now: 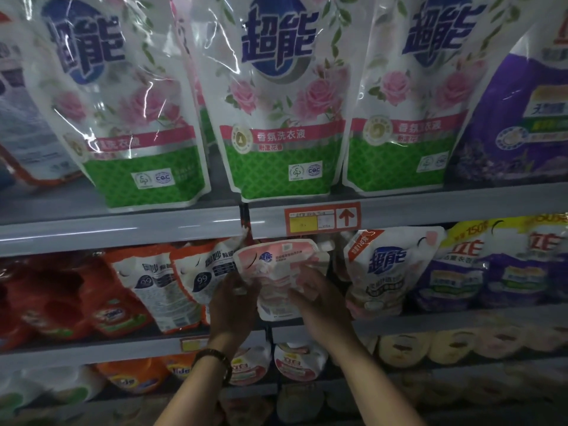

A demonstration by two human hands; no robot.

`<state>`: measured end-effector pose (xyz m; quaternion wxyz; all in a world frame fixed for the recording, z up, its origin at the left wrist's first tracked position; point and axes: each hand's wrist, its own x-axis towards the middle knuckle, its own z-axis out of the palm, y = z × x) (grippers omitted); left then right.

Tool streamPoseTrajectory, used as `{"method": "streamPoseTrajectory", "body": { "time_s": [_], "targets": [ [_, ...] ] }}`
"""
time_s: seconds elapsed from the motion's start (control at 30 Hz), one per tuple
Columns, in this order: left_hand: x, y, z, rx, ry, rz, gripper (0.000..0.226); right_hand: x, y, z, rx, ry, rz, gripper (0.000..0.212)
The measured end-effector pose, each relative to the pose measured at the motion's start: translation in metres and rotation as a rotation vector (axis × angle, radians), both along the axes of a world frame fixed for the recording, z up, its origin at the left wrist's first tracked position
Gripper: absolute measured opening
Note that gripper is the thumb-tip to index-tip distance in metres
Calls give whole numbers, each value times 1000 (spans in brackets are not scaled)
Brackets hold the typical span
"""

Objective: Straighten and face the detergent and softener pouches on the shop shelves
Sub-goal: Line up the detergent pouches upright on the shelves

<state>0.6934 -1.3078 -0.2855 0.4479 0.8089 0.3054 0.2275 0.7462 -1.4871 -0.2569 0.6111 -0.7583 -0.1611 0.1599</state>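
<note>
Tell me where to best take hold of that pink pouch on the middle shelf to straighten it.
Grip the pink pouch by its two side edges at mid-height, one hand from each side. It looks crumpled and floppy, and the shelf rail sits right above its top, leaving little room there.

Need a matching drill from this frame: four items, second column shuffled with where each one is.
Items
1. pink pouch
2. middle rose-print pouch
3. price tag
4. bead bracelet

Places
A. round the left wrist
B. stuck on the shelf rail
C. standing upright, above the price tag
D. held between the left hand and the right hand

Pairs: 1-D, 2-C, 3-B, 4-A
</note>
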Motion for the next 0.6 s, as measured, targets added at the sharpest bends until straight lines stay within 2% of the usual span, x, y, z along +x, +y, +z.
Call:
{"method": "streamPoseTrajectory", "body": {
  "time_s": [0.1, 0.17, 0.4, 0.5, 0.6],
  "targets": [
    [0, 5, -5, -103, -44, -53, 13, -4, 5, 2, -23, -11, -20, 52],
    [-1, 7, -6, -153, -74, -103, 21, -7, 6, 2, -24, -16, -28, 51],
    [2, 13, -11, -152, -171, -151, 23, -11, 9, 4, -36, -23, -24, 50],
    [0, 14, -13, 16, -178, -186, 13, -14, 11, 4, -28, -42, -19, 63],
    [-2, 9, -6, 87, -211, -242, 30, -15, 11, 6, -29, -60, -39, 72]
  ]
}}
